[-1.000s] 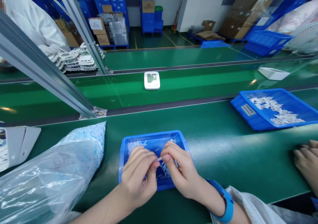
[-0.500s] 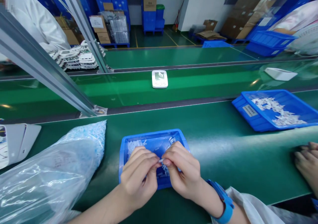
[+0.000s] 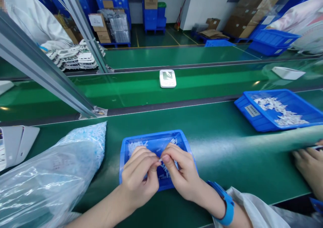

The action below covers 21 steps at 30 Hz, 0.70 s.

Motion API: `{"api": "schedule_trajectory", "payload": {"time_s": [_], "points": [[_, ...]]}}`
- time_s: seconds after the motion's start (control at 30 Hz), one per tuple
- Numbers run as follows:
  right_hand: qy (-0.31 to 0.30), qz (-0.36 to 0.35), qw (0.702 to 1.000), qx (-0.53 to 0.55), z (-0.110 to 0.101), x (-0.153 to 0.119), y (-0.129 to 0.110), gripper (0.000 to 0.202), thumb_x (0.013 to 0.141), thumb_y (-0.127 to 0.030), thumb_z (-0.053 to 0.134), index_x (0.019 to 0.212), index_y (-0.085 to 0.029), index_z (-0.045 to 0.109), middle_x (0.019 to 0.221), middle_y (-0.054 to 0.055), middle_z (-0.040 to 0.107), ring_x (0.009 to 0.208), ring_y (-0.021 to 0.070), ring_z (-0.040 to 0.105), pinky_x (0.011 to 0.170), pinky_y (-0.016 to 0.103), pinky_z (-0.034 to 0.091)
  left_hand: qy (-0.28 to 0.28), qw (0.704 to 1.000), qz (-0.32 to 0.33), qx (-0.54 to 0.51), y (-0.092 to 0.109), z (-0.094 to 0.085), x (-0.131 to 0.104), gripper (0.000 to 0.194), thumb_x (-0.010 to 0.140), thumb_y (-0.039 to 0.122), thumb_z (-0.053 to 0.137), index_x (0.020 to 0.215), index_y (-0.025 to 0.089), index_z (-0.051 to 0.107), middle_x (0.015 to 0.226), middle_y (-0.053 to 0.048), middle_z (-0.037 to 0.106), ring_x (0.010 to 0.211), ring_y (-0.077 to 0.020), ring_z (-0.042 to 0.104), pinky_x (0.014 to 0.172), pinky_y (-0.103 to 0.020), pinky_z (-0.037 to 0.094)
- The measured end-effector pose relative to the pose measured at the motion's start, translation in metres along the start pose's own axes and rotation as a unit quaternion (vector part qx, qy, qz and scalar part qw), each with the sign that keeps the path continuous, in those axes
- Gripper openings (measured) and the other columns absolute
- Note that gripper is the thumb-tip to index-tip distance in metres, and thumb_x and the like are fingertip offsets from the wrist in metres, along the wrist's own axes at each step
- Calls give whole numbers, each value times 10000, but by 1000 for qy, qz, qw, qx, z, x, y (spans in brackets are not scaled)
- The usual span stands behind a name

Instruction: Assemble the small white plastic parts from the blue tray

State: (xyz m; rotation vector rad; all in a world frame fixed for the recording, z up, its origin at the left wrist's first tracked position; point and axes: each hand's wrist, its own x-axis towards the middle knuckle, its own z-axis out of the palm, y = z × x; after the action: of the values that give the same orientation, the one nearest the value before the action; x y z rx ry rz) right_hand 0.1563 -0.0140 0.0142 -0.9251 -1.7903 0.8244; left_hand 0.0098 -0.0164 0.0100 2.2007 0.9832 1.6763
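Observation:
Over a blue plastic tray [image 3: 185,137] my two hands meet, fingertip to fingertip. My left hand [image 3: 141,172] pinches one end of a small white piece [image 3: 160,160] between thumb and forefinger. At its other end, my right hand [image 3: 180,169] pinches too, and a blue watch band circles that wrist. Fingers cover most of the piece, so its exact kind does not show. Loose small white parts [image 3: 165,172] lie in the tray below, with a paler heap [image 3: 137,145] in its far left corner.
A clear plastic bag of pale blue bits [image 3: 83,147] lies at left, near a white housing [image 3: 21,143]. At right stand a blue bin of white pieces [image 3: 282,110] and another person's hand [image 3: 309,164]. A white device with a screen [image 3: 168,78] sits on the belt beyond.
The white device on the belt has shifted slightly right. My hands stay pinched together over the tray, with the right fingers moved a little. The other person's hand at right has come further into view.

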Motion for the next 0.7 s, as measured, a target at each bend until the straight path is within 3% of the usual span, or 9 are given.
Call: {"api": "schedule_trajectory", "payload": {"time_s": [0.17, 0.37, 0.5, 0.7], "points": [[-4, 51, 998, 31, -1, 2, 0, 217, 967, -205, 449, 769, -183, 535, 691, -9, 507, 659, 127, 478, 632, 269, 372, 15, 1000, -2, 15, -1, -1, 0, 254, 752, -95, 559, 864, 124, 621, 720, -49, 661, 682, -154, 620, 635, -326, 529], [-6, 38, 999, 35, -2, 1, 3, 216, 949, -191, 465, 753, -176, 553, 678, -4, 524, 655, 128, 482, 624, 265, 367, 15, 1000, -4, 8, -1, 1, 1, 266, 760, -94, 542, 864, 141, 611, 705, -37, 658, 669, -149, 620, 634, -325, 533], [-6, 71, 996, 52, 2, -1, 5, 229, 932, -200, 490, 718, -172, 566, 649, -11, 531, 623, 118, 485, 602, 252, 368, 22, 1000, 4, 11, -1, 1, 0, 272, 761, -104, 530, 849, 143, 602, 698, -29, 651, 653, -144, 623, 612, -308, 525], [-46, 155, 984, 74, -1, 11, 4, 310, 926, -307, 483, 651, -172, 533, 575, -27, 477, 556, 113, 441, 527, 236, 355, -47, 998, -23, 35, -7, 2, -2, 218, 804, -52, 538, 832, 157, 592, 710, -26, 650, 665, -142, 606, 659, -313, 502]]}}
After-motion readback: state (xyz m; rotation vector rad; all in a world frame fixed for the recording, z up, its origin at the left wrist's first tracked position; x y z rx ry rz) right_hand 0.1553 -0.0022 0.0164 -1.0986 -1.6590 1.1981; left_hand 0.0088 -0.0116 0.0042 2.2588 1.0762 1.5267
